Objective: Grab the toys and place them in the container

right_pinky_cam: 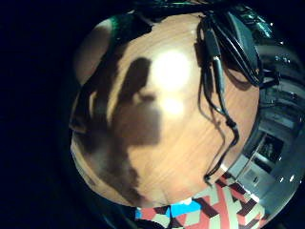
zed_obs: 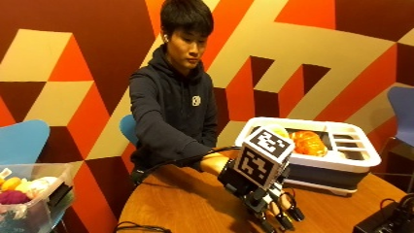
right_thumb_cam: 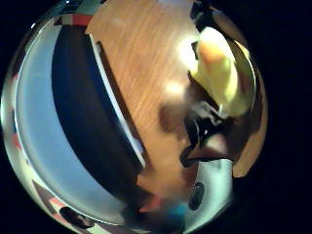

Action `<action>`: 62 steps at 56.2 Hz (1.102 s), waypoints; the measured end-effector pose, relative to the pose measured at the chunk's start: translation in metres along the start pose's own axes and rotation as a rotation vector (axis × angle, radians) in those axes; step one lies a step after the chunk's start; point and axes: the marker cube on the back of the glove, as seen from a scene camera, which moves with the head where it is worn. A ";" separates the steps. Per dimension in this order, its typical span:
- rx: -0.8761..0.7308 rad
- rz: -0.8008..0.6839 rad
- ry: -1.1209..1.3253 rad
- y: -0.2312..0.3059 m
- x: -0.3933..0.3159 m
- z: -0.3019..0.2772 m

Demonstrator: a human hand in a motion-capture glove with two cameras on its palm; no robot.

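I count one white container (zed_obs: 336,160) on my worktop (zed_obs: 187,204), holding one orange toy (zed_obs: 308,143) and one yellow toy (zed_obs: 279,130).

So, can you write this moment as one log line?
right hand: over table | yellow toy: near palm, hold unclear | container: holds orange toy

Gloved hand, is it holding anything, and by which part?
Cannot tell: a yellowish thing lies close to the right hand, but no grip on it shows.
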 end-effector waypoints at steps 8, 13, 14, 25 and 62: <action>-0.009 0.015 -0.005 0.015 0.011 0.006; -0.023 0.029 -0.013 0.025 0.017 0.009; -0.031 0.034 -0.011 0.027 0.018 0.009; -0.097 0.078 0.046 0.042 0.027 0.009; 0.127 0.024 -0.025 0.071 0.019 -0.040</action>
